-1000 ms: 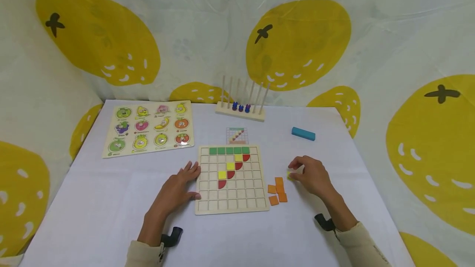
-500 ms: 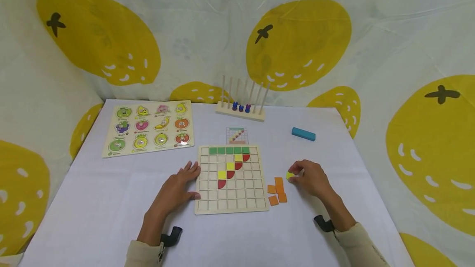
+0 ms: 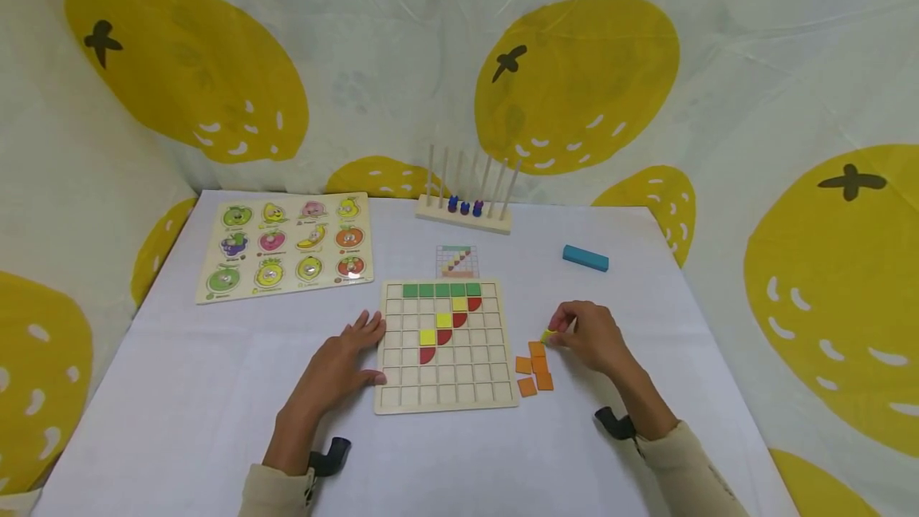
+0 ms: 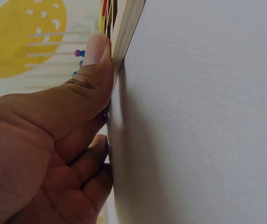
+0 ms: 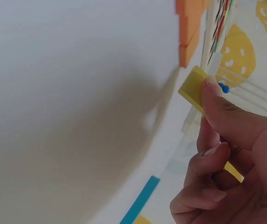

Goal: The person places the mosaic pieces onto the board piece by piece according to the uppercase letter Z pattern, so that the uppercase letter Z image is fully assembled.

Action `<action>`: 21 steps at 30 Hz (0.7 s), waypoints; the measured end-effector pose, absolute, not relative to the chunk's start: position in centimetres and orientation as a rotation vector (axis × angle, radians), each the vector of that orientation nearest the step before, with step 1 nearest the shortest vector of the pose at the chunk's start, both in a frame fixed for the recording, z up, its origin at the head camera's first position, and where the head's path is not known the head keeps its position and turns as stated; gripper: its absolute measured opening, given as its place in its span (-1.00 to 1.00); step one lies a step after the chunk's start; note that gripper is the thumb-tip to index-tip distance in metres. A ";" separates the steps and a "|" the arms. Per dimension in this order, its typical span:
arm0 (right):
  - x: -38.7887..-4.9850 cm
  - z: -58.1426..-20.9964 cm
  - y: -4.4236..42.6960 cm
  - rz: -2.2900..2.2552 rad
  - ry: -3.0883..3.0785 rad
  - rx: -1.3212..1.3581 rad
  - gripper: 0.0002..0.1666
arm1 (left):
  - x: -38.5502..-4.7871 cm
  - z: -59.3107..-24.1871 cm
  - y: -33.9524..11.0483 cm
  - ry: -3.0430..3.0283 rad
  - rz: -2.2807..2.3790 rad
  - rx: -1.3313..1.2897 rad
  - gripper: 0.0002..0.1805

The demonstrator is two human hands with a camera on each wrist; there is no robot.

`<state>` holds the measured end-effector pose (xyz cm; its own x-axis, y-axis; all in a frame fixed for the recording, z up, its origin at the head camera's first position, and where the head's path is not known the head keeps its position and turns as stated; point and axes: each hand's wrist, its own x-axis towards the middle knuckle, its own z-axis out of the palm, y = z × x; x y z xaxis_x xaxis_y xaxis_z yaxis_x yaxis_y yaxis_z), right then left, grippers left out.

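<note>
My right hand pinches a yellow square tile between thumb and fingers, just above the table and right of the board. Along the left edge of the wooden grid board rests my left hand, its thumb and fingertips touching the rim. On the board lie a row of green tiles, a diagonal of yellow tiles and a diagonal of red quarter-round tiles. Several orange square tiles lie between the board and my right hand.
A pattern card lies behind the board. Farther back stands a wooden peg rack with a few blue beads. The fruit puzzle board is at the back left, and a teal block at the back right.
My right hand has lifted the yellow tile off the table and moved it left toward the orange tiles. My left hand stays at the board's edge.
</note>
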<state>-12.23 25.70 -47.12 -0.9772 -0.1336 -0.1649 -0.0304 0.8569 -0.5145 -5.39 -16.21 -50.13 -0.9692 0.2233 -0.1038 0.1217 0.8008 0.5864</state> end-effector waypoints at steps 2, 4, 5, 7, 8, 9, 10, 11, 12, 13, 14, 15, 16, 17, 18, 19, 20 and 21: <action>-12.3 -46.9 24.9 -0.813 2.842 -0.129 -0.81 | -5.4 -50.1 -16.2 2.819 0.907 0.275 0.10; -12.3 -46.7 23.9 -0.837 2.833 -0.133 -0.81 | -5.4 -50.1 -16.2 2.817 0.911 0.275 0.11; -12.3 -46.6 23.4 -0.852 2.821 -0.137 -0.81 | -5.4 -50.1 -16.2 2.816 0.912 0.275 0.11; -12.3 -46.4 22.2 -0.877 2.795 -0.141 -0.81 | -5.4 -50.1 -16.2 2.811 0.913 0.272 0.11; -12.3 -46.3 21.6 -0.892 2.779 -0.143 -0.82 | -5.4 -50.1 -16.2 2.810 0.913 0.270 0.11; -12.3 -46.3 21.0 -0.911 2.762 -0.144 -0.82 | -5.4 -50.1 -16.2 2.812 0.908 0.275 0.11; -12.2 -46.2 20.4 -0.927 2.748 -0.148 -0.82 | -5.4 -50.1 -16.2 2.810 0.906 0.274 0.11; -12.2 -46.2 19.8 -0.941 2.739 -0.160 -0.82 | -5.4 -50.1 -16.2 2.809 0.904 0.273 0.11; -12.2 -46.1 19.2 -0.952 2.732 -0.173 -0.82 | -5.4 -50.1 -16.2 2.807 0.904 0.271 0.11; -12.1 -46.1 18.6 -0.961 2.730 -0.194 -0.81 | -5.4 -50.1 -16.2 2.808 0.902 0.270 0.11; -12.1 -46.1 18.0 -0.970 2.731 -0.227 -0.81 | -5.5 -50.2 -16.2 2.808 0.899 0.268 0.11; -12.1 -46.1 17.4 -0.975 2.734 -0.254 -0.80 | -5.4 -50.1 -16.2 2.810 0.896 0.269 0.11; -12.1 -46.0 16.8 -0.976 2.739 -0.292 -0.79 | -5.5 -50.2 -16.2 2.809 0.896 0.265 0.11; -12.1 -46.0 16.3 -0.978 2.739 -0.328 -0.78 | -5.5 -50.2 -16.2 2.812 0.893 0.265 0.11; -12.0 -46.0 15.7 -0.983 2.739 -0.364 -0.77 | -5.4 -50.1 -16.2 2.814 0.891 0.265 0.11; -12.0 -46.0 15.2 -0.986 2.738 -0.400 -0.77 | -5.4 -50.1 -16.2 2.817 0.888 0.267 0.11; -11.9 -46.0 14.7 -0.992 2.736 -0.435 -0.77 | -5.4 -50.1 -16.2 2.819 0.885 0.270 0.11; -11.9 -46.0 14.2 -0.995 2.731 -0.458 -0.76 | -5.4 -50.1 -16.2 2.821 0.884 0.272 0.11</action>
<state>-11.91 14.15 -46.04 -0.9323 -0.3529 -0.0792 -0.2193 0.7256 -0.6523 -5.40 -16.16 -50.08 -0.9684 0.2244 -0.1092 0.1219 0.8073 0.5775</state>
